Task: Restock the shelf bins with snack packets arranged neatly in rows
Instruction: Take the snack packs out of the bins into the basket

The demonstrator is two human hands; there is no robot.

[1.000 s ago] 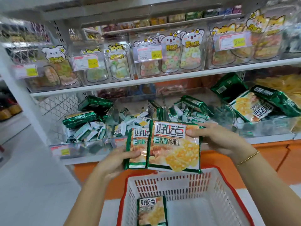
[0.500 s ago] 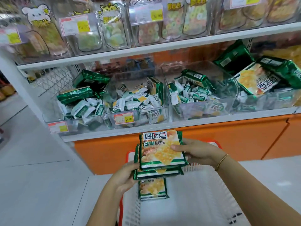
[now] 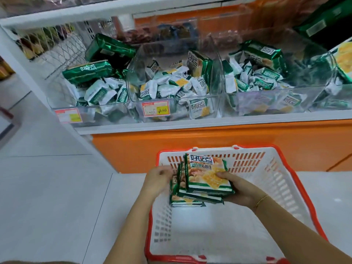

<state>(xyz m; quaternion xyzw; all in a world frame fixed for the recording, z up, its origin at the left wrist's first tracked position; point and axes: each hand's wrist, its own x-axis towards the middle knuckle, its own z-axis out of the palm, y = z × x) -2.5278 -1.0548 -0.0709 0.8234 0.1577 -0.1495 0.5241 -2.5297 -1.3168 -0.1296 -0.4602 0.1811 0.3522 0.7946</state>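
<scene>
View from a head-worn camera, looking down at two bare hands over a white plastic basket (image 3: 282, 187) with a red rim, which stands on a pale floor (image 3: 47, 187) in front of an orange shelf base. The hands hold a small stack of snack packets (image 3: 205, 176), green-edged with a picture of yellow crackers, tilted above the basket's far left part. The right hand (image 3: 240, 193) supports the stack from below, its fingers curled under and its thumb clamped on the top packet's face; a thin gold bracelet (image 3: 262, 200) circles that wrist. The left hand (image 3: 158, 181) is at the stack's left edges, but blur hides whether its fingers pinch the packets or only touch them. One more packet shows just beneath the stack; whether it is held or lies in the basket cannot be told. Above, on a white shelf (image 3: 209, 122), clear bins (image 3: 171, 99) stand side by side, holding loose heaps of small white-and-green packets (image 3: 163, 88) with larger green packs (image 3: 87, 72) on top. A red-bordered price label (image 3: 155, 109) is stuck to the middle bin's front.
</scene>
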